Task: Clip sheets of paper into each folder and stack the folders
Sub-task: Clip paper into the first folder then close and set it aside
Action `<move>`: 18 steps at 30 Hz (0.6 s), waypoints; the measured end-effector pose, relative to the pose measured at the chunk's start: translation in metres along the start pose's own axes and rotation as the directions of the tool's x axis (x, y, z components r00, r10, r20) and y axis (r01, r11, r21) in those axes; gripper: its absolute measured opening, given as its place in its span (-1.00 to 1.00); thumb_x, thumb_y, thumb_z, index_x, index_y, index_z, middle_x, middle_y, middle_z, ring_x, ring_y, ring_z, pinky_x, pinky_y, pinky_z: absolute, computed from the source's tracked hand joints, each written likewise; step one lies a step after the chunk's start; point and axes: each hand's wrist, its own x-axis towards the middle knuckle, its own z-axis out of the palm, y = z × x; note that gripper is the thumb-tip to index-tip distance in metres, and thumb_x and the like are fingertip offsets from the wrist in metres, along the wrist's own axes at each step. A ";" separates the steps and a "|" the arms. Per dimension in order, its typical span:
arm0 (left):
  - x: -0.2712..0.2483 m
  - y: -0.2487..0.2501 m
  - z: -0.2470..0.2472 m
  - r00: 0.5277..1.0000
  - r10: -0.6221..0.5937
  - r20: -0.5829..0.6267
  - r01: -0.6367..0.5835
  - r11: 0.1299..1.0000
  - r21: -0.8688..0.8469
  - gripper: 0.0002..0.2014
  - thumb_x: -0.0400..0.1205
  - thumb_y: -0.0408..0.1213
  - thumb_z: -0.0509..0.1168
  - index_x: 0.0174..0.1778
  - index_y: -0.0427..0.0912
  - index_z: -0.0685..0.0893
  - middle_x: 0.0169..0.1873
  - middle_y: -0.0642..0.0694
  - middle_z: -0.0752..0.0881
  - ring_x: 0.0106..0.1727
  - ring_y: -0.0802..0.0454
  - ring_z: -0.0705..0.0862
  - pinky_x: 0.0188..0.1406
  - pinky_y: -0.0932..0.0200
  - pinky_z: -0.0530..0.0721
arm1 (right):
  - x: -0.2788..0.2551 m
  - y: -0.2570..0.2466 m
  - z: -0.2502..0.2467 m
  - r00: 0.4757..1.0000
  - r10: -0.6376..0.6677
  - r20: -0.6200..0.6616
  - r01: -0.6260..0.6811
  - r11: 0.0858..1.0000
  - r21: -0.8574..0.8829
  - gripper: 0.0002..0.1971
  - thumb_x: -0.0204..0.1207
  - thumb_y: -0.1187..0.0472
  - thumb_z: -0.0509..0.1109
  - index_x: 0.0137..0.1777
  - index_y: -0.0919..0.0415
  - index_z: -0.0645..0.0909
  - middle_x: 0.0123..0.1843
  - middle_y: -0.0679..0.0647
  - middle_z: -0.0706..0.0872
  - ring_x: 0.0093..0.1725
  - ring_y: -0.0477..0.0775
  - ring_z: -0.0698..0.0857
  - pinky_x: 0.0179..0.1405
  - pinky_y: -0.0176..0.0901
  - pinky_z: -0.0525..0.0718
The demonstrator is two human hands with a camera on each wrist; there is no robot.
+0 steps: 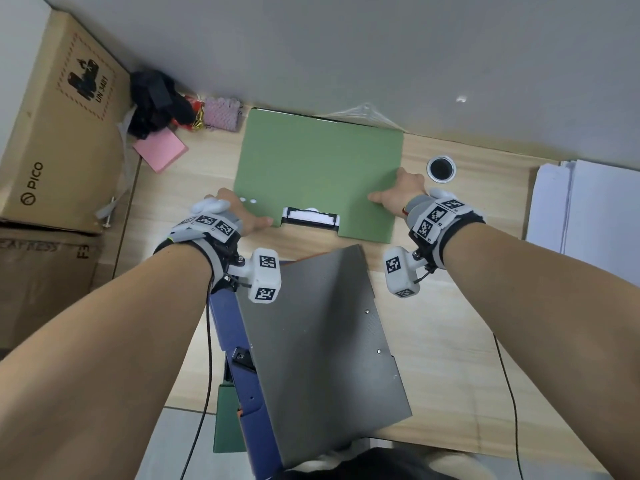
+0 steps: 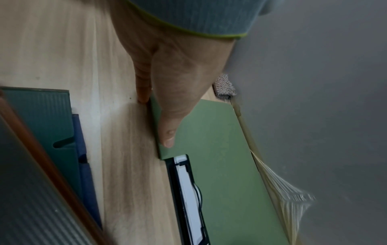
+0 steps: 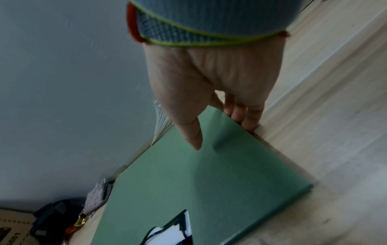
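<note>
A closed light green folder [image 1: 318, 168] [image 2: 220, 149] [image 3: 209, 182] lies flat on the wooden table at the far side, near the wall. A black clip with white paper [image 1: 310, 218] [image 2: 186, 190] [image 3: 171, 232] shows in the notch at its near edge. My left hand [image 1: 239, 216] [image 2: 167, 99] pinches the folder's near left corner, thumb on top and fingers at the edge. My right hand [image 1: 398, 195] [image 3: 209, 107] grips the right edge, thumb on the cover and fingers curled at the rim. Nearer me, a grey folder [image 1: 318, 341] tops a blue one [image 1: 225, 327] and a dark green one [image 1: 225, 420].
White paper sheets [image 1: 588, 209] are stacked at the right. A cardboard box [image 1: 59, 133] stands on the left, with pink notes [image 1: 161, 150] and black clutter [image 1: 156, 102] beside it. A round cable hole [image 1: 441, 169] is right of the folder. Crumpled plastic wrap [image 1: 363, 114] lies behind it.
</note>
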 end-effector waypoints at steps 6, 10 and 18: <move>0.003 0.004 -0.002 1.000 0.012 0.006 -0.012 1.000 0.000 -0.16 0.17 0.41 0.52 0.11 -0.20 0.55 -0.09 -0.15 0.69 -0.11 -0.17 0.69 -0.03 -0.03 0.72 | -0.001 -0.006 0.000 1.000 0.001 0.007 -0.001 1.000 -0.006 -0.36 0.50 0.05 0.48 0.51 0.21 0.34 0.47 0.20 0.26 0.34 0.28 0.52 0.38 -0.07 0.47; 0.004 0.001 -0.002 0.999 0.033 0.017 -0.034 0.999 0.024 -0.20 0.25 0.38 0.50 0.15 -0.21 0.54 -0.06 -0.14 0.68 -0.12 -0.15 0.65 -0.18 0.03 0.61 | 0.000 -0.008 0.001 1.000 0.004 0.023 -0.002 0.998 -0.067 -0.36 0.52 0.04 0.46 0.51 0.26 0.33 0.49 0.20 0.22 0.35 0.28 0.50 0.36 -0.06 0.48; -0.018 0.015 -0.014 0.997 -0.016 -0.078 0.020 0.999 0.048 -0.16 0.39 0.34 0.43 0.36 -0.23 0.40 0.24 -0.24 0.47 0.25 -0.21 0.54 0.06 -0.02 0.52 | -0.003 -0.010 0.001 1.000 0.015 -0.016 -0.015 1.000 0.005 -0.26 0.48 0.03 0.49 0.58 0.20 0.24 0.50 0.19 0.22 0.41 0.30 0.47 0.40 0.00 0.47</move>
